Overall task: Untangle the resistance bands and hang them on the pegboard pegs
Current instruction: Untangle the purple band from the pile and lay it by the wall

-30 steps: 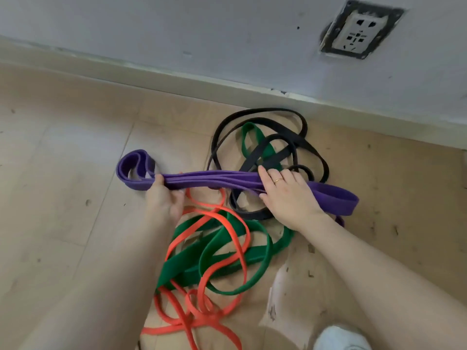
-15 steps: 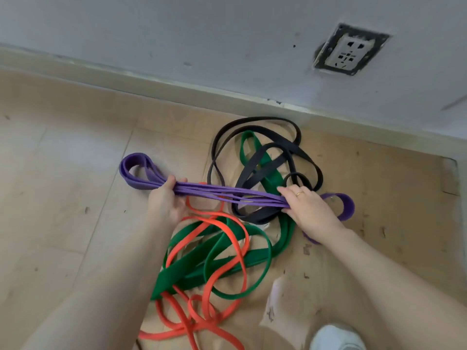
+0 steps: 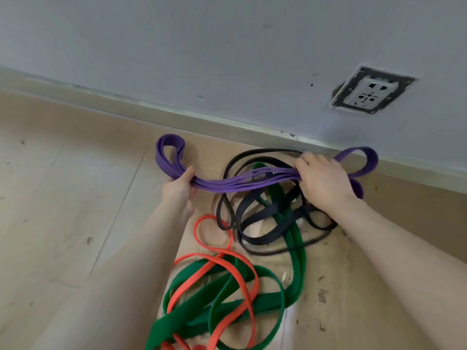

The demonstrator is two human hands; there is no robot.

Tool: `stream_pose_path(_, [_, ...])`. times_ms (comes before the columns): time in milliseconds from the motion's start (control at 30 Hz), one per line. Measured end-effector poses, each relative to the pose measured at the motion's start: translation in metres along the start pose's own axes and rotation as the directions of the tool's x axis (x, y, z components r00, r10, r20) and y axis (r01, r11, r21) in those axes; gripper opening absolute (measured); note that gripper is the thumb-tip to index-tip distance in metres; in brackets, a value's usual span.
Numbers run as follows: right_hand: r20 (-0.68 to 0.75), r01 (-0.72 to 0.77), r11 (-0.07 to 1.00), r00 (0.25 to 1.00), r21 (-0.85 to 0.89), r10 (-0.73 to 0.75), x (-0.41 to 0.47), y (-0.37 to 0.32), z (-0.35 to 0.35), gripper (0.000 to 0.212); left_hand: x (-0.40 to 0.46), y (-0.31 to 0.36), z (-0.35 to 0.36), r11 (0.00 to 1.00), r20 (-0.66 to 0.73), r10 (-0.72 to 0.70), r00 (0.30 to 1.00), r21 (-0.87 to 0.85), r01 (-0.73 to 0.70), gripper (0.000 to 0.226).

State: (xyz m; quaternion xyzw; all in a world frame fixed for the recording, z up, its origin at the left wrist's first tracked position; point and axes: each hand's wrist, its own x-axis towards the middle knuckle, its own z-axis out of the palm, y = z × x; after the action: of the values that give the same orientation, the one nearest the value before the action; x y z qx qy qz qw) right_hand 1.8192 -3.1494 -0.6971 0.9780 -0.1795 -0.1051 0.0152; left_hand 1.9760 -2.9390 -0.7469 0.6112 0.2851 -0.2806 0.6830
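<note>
We hold a long purple flat rubber resistance band (image 3: 242,184), folded into several strands, stretched across the middle of the frame above the floor. Our left hand (image 3: 178,189), left of centre, has its fingers curled tight around the gathered strands, the thumb (image 3: 189,171) pressed over the top; beyond that fist the band flares into a double loop reaching toward the upper left. Our right hand (image 3: 322,179), right of centre, closes palm-down over the other end of the bundle, fingers wrapped together on the strands, and a wide purple loop sticks out past it toward the right edge, in front of the pale skirting board (image 3: 227,122). A thin ring (image 3: 310,159) sits on one finger of that hand.

Between the two hands the purple strands sag slightly. Beneath them, on the beige tiled floor (image 3: 63,198), lies the rest of the tangle: a narrow black rubber band (image 3: 255,223) coiled in several loops at centre, partly under the right hand; a broad green rubber band (image 3: 294,248) running from the black coils down to the lower centre; and a thin orange rubber band (image 3: 214,261) looping over the green one at the bottom. The black and green bands cross each other. In the upper right, a white wall socket (image 3: 369,93) is set in the grey wall (image 3: 177,46).
</note>
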Motion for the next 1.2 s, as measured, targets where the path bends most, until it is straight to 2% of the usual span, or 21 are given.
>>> stream_pose_path(100, [0.126, 0.056, 0.996, 0.99, 0.066, -0.064, 0.015, 0.001, 0.015, 0.028, 0.016, -0.005, 0.0, 0.995, -0.106, 0.017, 0.994, 0.098, -0.006, 0.013])
stream_pose_path(133, [0.153, 0.045, 0.995, 0.986, 0.093, -0.059, 0.02, 0.0, 0.021, 0.028, 0.02, -0.007, -0.001, 0.988, -0.147, 0.031, 0.989, 0.152, -0.008, 0.022])
stream_pose_path(233, [0.174, -0.022, 0.991, 0.985, 0.133, -0.002, 0.029, 0.0, 0.031, 0.029, 0.023, -0.011, -0.004, 0.893, -0.189, 0.191, 0.963, 0.442, -0.09, 0.089])
stream_pose_path(300, [0.172, -0.039, 0.993, 0.985, 0.116, 0.019, 0.031, 0.0, 0.033, 0.027, 0.016, -0.012, 0.0, 0.775, -0.142, 0.356, 0.924, 0.597, -0.207, 0.1])
stream_pose_path(367, [0.144, -0.064, 0.989, 0.989, 0.134, 0.045, 0.029, -0.003, 0.031, 0.026, 0.009, -0.011, -0.001, 0.518, -0.079, 0.53, 0.844, 0.818, -0.249, 0.093])
stream_pose_path(400, [0.128, -0.075, 0.987, 0.99, 0.143, 0.056, 0.026, -0.005, 0.031, 0.025, 0.008, -0.011, -0.005, 0.374, 0.008, 0.585, 0.811, 0.885, -0.278, 0.083])
stream_pose_path(467, [0.092, -0.067, 0.989, 0.994, 0.134, 0.055, 0.022, -0.007, 0.03, 0.026, 0.011, -0.015, -0.02, 0.06, 0.362, 0.601, 0.712, 0.869, -0.492, 0.054])
stream_pose_path(500, [0.081, -0.043, 0.992, 0.996, 0.118, 0.034, 0.022, -0.007, 0.028, 0.026, 0.011, -0.016, -0.028, -0.086, 0.539, 0.528, 0.656, 0.802, -0.591, 0.051])
stream_pose_path(533, [0.084, -0.006, 0.995, 0.996, 0.101, -0.002, 0.023, -0.006, 0.027, 0.027, 0.013, -0.017, -0.036, -0.2, 0.668, 0.432, 0.606, 0.726, -0.658, 0.06])
stream_pose_path(600, [0.135, 0.057, 0.994, 0.988, 0.098, -0.07, 0.029, -0.003, 0.026, 0.028, 0.021, -0.013, -0.045, -0.38, 0.8, 0.297, 0.522, 0.6, -0.704, 0.074])
stream_pose_path(667, [0.221, 0.077, 0.987, 0.969, 0.141, -0.107, 0.037, 0.001, 0.024, 0.025, 0.029, -0.006, -0.044, -0.535, 0.865, 0.201, 0.46, 0.491, -0.688, 0.073])
stream_pose_path(733, [0.31, 0.078, 0.98, 0.941, 0.185, -0.134, 0.045, 0.003, 0.021, 0.016, 0.033, 0.0, -0.037, -0.573, 0.884, 0.153, 0.441, 0.443, -0.689, 0.054])
stream_pose_path(800, [0.369, 0.057, 0.972, 0.919, 0.229, -0.141, 0.052, 0.002, 0.019, 0.01, 0.034, 0.004, -0.03, -0.518, 0.879, 0.16, 0.449, 0.462, -0.72, 0.036])
stream_pose_path(933, [0.36, -0.039, 0.962, 0.931, 0.27, -0.063, 0.039, -0.003, 0.024, 0.009, 0.022, -0.003, -0.03, -0.443, 0.84, 0.206, 0.502, 0.538, -0.717, 0.033])
stream_pose_path(1067, [0.295, 0.004, 0.98, 0.953, 0.197, -0.064, -0.003, -0.014, 0.031, 0.014, 0.005, -0.019, -0.045, -0.462, 0.813, 0.236, 0.532, 0.576, -0.674, 0.033])
stream_pose_path(1200, [0.331, -0.006, 0.975, 0.941, 0.22, -0.069, -0.052, -0.023, 0.022, 0.021, -0.02, -0.034, -0.061, -0.458, 0.799, 0.174, 0.575, 0.583, -0.671, 0.035])
